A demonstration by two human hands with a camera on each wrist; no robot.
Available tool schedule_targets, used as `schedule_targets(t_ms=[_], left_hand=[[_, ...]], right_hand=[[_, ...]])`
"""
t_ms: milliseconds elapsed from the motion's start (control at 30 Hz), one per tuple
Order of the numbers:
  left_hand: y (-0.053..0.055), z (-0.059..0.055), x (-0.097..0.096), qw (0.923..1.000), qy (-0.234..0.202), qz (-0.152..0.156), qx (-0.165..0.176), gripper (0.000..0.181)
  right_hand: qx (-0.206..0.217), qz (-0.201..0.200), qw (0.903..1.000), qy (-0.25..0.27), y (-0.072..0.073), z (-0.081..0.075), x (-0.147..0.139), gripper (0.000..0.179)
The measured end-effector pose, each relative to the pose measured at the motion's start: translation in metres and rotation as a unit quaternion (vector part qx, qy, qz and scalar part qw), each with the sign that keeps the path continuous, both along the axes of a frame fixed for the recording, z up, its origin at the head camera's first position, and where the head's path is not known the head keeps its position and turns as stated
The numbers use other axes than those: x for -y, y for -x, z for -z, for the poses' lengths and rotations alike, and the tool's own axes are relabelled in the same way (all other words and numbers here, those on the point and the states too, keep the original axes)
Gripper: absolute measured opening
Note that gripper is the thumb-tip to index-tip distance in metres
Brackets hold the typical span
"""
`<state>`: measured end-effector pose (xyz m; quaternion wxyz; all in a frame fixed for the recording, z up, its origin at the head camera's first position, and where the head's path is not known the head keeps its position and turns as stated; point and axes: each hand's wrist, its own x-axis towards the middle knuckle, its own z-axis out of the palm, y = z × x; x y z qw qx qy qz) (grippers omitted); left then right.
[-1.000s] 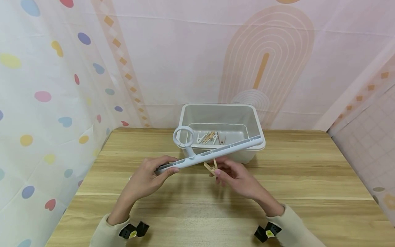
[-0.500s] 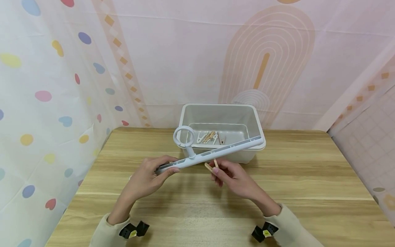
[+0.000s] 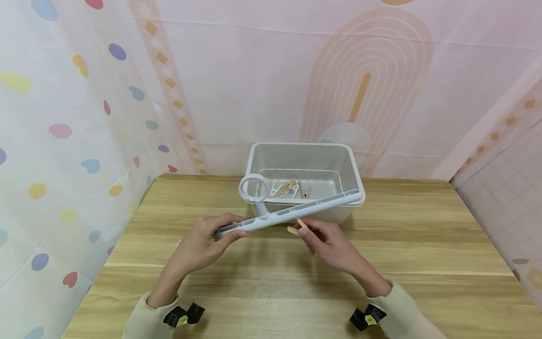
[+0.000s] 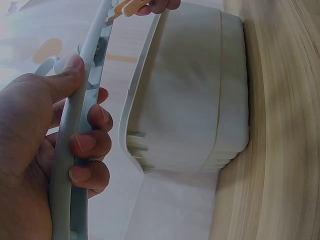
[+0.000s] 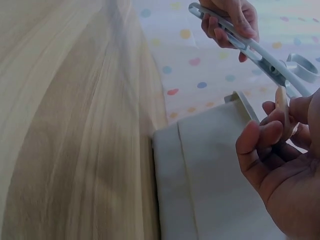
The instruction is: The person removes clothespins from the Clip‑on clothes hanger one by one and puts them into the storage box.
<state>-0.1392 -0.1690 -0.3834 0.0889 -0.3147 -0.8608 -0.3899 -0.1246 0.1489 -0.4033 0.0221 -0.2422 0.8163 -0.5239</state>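
Note:
A pale blue-grey plastic hanger bar point(image 3: 311, 208) with a round ring hook point(image 3: 242, 188) slants up to the right over the front of the bin. My left hand point(image 3: 203, 242) grips its left end, thumb on one side and fingers curled round the other in the left wrist view. Between the thumb and fingers of my right hand point(image 3: 332, 245) is a wooden clothespin point(image 3: 293, 230), its two prongs pointing left, just below the bar. In the left wrist view the clothespin point(image 4: 134, 7) overlaps the bar's edge. My right fingers hide most of its other end.
Behind the bar stands a light grey plastic bin point(image 3: 357, 181), near the table's back edge. Several white and wooden clothespins point(image 3: 288, 188) lie on its floor. The wooden table point(image 3: 423, 245) meets a patterned cloth backdrop point(image 3: 254, 84).
My right hand has shifted slightly right with the clothespin, whose prongs have turned to point further left. The bar's right end has dipped a little. My left hand keeps its grip.

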Motion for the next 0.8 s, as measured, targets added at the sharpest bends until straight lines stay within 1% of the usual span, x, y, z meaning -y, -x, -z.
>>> schedule_targets(t_ms=[100, 233, 367, 500, 700, 800], left_hand=[[0.0000, -0.0001, 0.0000, 1.0000, 0.002, -0.001, 0.001, 0.022], [0.0006, 0.0000, -0.0001, 1.0000, 0.001, -0.002, 0.002, 0.022], [0.0010, -0.0002, -0.0001, 1.0000, 0.002, -0.003, 0.003, 0.022], [0.0007, -0.0003, 0.0000, 1.0000, 0.001, -0.003, 0.001, 0.022], [0.0002, 0.0001, 0.0005, 1.0000, -0.006, 0.001, 0.005, 0.022], [0.0002, 0.0001, 0.0009, 0.9999, -0.008, 0.006, 0.004, 0.022]], right_hand=[[-0.010, 0.014, 0.9998, -0.013, 0.0005, -0.0008, -0.0028, 0.020], [-0.010, 0.022, 0.9996, -0.011, 0.0011, -0.0012, -0.0054, 0.019], [-0.011, 0.028, 0.9995, 0.001, 0.0012, -0.0012, -0.0067, 0.016], [-0.011, 0.033, 0.9993, 0.015, 0.0007, -0.0001, -0.0075, 0.018], [-0.036, 0.038, 0.9980, 0.037, -0.0005, 0.0009, -0.0081, 0.021], [-0.036, 0.043, 0.9968, 0.056, -0.0006, 0.0015, -0.0079, 0.021]])
